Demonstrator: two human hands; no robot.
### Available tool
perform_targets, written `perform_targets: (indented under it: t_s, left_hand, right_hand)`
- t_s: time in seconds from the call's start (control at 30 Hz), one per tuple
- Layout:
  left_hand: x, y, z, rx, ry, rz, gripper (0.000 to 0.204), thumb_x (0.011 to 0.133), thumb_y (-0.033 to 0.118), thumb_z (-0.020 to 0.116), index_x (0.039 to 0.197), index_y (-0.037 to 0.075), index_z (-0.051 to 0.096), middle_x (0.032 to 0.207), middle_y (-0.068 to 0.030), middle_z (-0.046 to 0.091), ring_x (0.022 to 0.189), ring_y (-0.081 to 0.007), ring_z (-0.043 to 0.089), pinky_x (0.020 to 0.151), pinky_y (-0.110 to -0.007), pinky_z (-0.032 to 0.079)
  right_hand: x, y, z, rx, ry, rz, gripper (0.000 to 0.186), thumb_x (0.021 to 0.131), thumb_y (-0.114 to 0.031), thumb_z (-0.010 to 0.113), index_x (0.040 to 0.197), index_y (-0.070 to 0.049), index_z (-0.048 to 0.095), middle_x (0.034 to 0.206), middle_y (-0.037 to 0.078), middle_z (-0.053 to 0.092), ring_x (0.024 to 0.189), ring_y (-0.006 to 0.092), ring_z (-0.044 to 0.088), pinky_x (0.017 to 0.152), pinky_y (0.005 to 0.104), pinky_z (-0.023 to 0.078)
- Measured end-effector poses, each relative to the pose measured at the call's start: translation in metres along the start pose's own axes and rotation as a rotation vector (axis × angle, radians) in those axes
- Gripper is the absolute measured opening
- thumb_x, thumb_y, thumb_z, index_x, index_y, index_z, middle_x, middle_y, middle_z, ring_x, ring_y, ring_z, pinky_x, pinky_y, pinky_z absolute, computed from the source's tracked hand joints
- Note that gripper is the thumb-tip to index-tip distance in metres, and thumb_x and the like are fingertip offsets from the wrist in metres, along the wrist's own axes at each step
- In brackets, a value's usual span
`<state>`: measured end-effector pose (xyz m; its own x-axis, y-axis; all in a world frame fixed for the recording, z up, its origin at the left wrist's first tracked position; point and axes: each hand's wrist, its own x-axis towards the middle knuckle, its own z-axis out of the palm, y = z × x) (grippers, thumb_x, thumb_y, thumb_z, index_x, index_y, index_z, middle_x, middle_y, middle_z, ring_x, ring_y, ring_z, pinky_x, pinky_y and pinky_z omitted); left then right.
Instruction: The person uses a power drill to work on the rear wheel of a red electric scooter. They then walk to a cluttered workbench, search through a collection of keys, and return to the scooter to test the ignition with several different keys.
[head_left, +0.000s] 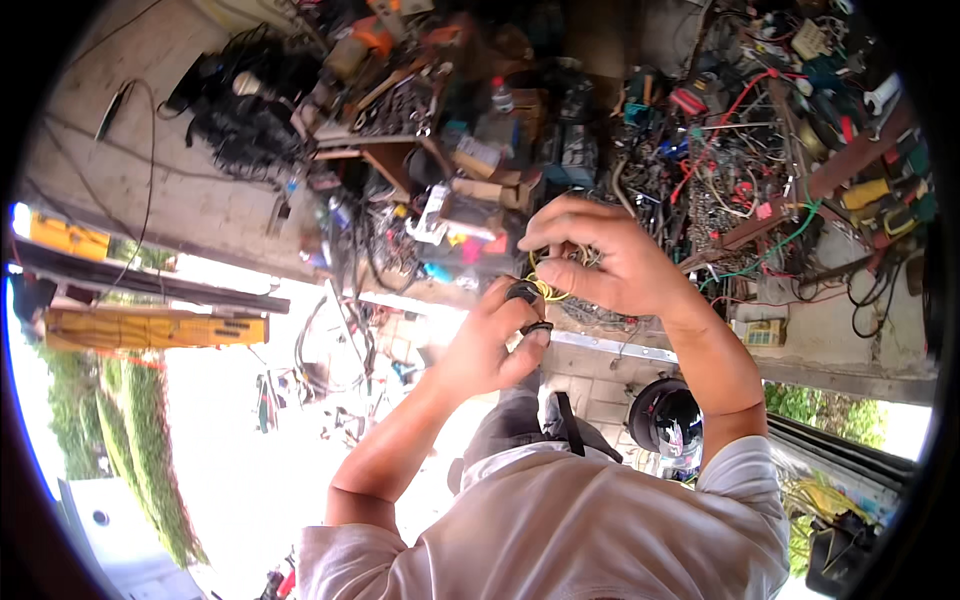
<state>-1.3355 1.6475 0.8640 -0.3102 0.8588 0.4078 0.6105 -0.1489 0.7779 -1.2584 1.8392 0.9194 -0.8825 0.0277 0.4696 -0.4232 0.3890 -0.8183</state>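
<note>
Near the middle of the view, my left hand (490, 343) is closed round a small black part (524, 291), too blurred for its kind to show. Thin yellow wire (547, 291) loops out beside that part. Just up and to the right, my right hand (605, 255) curls over with thumb and fingers bent round the wire. Some pale strands show between its fingers; the fingertips are partly hidden. Both hands are close together, in front of the cluttered bench.
A workbench (800, 355) carries heaps of tools, cables and small parts. On it stand a plastic bottle (502, 95) and cardboard boxes (480, 157). A black helmet (680, 420) lies below my right forearm. Yellow level-like bars (150, 329) are at the left.
</note>
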Motion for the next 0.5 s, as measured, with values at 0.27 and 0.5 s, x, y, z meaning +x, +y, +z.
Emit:
perform_targets:
  t_s: [0.27,0.5]
  left_hand:
    - [-0.249,0.094,0.007,0.000,0.107,-0.609,0.016,0.081,0.013,0.061,0.086,-0.001,0.055,0.087,-0.0164,0.050,0.081,-0.0341,0.053,0.070,-0.040,0.044]
    - [-0.429,0.169,0.020,0.084,0.613,-0.925,0.013,0.081,0.012,0.059,0.082,-0.001,0.057,0.078,-0.0157,0.055,0.075,-0.0337,0.056,0.067,-0.040,0.045]
  right_hand:
    - [-0.086,0.003,0.222,0.399,-0.753,0.329,0.013,0.087,-0.011,0.060,0.091,0.002,0.061,0.085,0.008,0.062,0.080,0.0168,0.060,0.072,0.0286,0.047]
    - [-0.187,-0.054,0.393,0.741,-0.948,0.730,0.014,0.088,-0.009,0.062,0.095,0.003,0.060,0.085,0.006,0.063,0.078,0.0118,0.060,0.072,0.0257,0.049]
